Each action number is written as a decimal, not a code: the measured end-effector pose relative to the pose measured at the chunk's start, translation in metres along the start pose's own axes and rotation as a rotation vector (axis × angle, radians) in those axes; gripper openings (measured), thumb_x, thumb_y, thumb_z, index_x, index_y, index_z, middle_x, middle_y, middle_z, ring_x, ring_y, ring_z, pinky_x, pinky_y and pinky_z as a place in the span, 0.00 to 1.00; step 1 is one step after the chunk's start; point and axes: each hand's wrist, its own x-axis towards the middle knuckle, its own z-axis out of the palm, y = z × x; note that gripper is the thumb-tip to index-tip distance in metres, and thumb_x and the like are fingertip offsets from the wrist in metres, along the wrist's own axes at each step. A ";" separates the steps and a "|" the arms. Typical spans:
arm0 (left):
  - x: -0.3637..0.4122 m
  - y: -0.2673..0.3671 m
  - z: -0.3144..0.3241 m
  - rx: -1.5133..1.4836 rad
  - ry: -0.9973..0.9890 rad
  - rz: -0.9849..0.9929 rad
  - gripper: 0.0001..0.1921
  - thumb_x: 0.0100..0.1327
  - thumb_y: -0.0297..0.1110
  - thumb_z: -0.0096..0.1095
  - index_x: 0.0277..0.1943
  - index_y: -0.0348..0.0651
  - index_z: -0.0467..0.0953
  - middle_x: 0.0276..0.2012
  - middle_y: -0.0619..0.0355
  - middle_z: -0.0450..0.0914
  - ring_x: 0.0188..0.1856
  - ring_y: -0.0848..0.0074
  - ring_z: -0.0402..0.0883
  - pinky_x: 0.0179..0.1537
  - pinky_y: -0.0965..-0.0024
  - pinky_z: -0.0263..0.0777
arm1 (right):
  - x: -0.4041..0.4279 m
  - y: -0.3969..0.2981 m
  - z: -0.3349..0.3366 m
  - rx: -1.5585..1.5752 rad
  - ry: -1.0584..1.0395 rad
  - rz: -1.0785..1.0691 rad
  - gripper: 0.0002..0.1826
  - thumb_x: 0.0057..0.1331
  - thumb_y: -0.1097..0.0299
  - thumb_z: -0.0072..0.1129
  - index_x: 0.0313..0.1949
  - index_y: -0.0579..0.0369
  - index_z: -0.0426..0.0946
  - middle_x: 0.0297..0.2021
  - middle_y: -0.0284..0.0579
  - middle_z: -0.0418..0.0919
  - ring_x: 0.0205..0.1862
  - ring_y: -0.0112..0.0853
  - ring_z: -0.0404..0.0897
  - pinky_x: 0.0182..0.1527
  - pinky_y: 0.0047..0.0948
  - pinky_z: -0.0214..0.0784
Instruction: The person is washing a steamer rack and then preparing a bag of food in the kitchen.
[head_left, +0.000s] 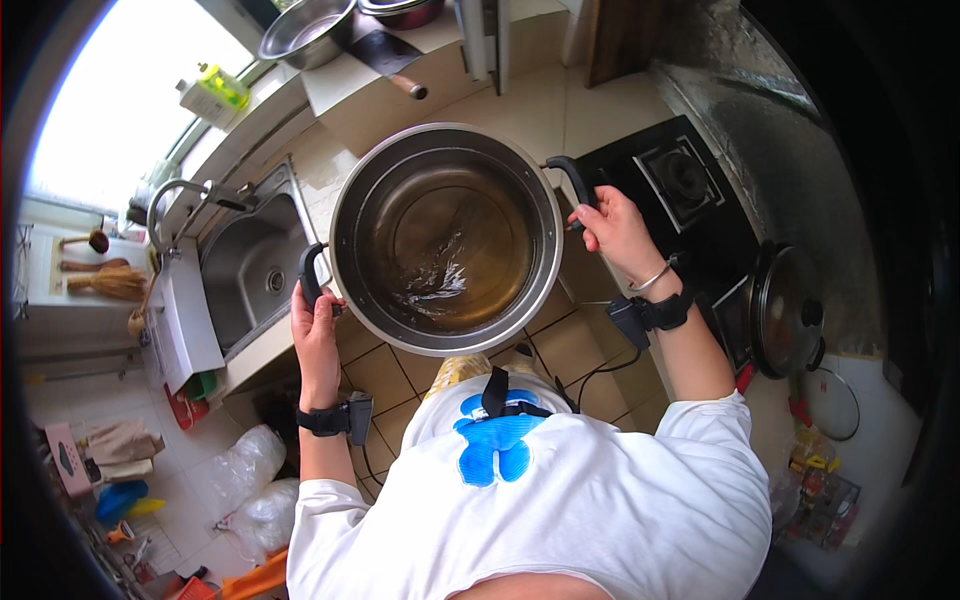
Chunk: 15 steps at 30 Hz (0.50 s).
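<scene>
A large round metal pot (450, 334) with liquid in its bottom hangs in front of my body, held by its two black side handles. My left hand (319, 322) is closed round the left handle (309, 271), beside the sink. On the other side, my right hand (611, 225) grips the right handle (574, 180), near the edge of the black gas hob. Light ripples show on the liquid. The pot has no lid on it, and tiled floor shows below its near rim.
At left is a stainless steel sink (255, 259) with a tap (176, 187). The black gas hob (622, 154) lies at right, a lidded pan (787, 311) nearer me. A cleaver (386, 56) and metal bowls (307, 34) rest on the raised ledge beyond the pot.
</scene>
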 end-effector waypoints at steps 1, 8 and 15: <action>-0.010 -0.004 -0.019 -0.047 0.011 -0.028 0.19 0.67 0.33 0.52 0.58 0.40 0.62 0.36 0.65 0.74 0.37 0.83 0.73 0.43 0.78 0.68 | 0.002 -0.013 0.017 -0.004 -0.038 -0.036 0.08 0.65 0.74 0.48 0.40 0.67 0.65 0.30 0.44 0.77 0.19 0.17 0.68 0.23 0.16 0.64; -0.025 -0.037 -0.155 -0.284 0.225 -0.125 0.05 0.69 0.33 0.48 0.42 0.43 0.69 0.34 0.64 0.74 0.37 0.82 0.73 0.43 0.75 0.69 | 0.049 -0.063 0.175 0.008 -0.347 -0.014 0.09 0.67 0.69 0.49 0.41 0.62 0.69 0.29 0.37 0.76 0.19 0.14 0.64 0.21 0.11 0.58; 0.028 -0.061 -0.299 -0.618 0.361 -0.354 0.18 0.71 0.45 0.41 0.34 0.39 0.72 0.28 0.57 0.78 0.32 0.74 0.78 0.36 0.70 0.74 | 0.121 -0.088 0.355 0.003 -0.404 0.029 0.27 0.68 0.69 0.49 0.64 0.62 0.54 0.30 0.41 0.76 0.19 0.15 0.63 0.21 0.11 0.57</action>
